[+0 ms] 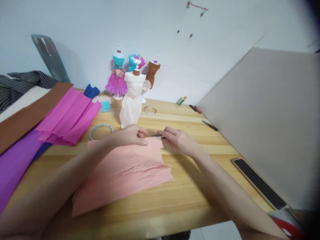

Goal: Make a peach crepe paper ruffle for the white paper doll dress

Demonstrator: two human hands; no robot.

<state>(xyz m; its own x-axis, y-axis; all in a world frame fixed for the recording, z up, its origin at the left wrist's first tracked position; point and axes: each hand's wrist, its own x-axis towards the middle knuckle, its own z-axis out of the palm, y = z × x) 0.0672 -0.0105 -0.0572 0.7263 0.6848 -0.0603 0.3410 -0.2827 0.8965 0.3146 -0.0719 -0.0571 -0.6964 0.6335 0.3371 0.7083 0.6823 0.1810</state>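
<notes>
A sheet of salmon-pink crepe paper (125, 165) lies creased on the wooden table, its right edge uneven. My left hand (132, 135) pinches the paper's far edge, fingers curled above it and thumb on it. My right hand (176, 138) is closed around a small pair of scissors (157, 135), whose blades point left at the paper's far right corner. The fingers cover most of the scissor handles. Just beyond my left hand stands a small dress form in a white paper dress (132, 96).
Dress forms in blue-and-magenta (118, 75) and brown (151, 73) outfits stand by the wall. Folded magenta crepe paper (70, 116) and other colours cover the left side. A tape roll (101, 126) lies beyond my left forearm. On the right are a phone (258, 183) and a dark pointed tool (210, 125).
</notes>
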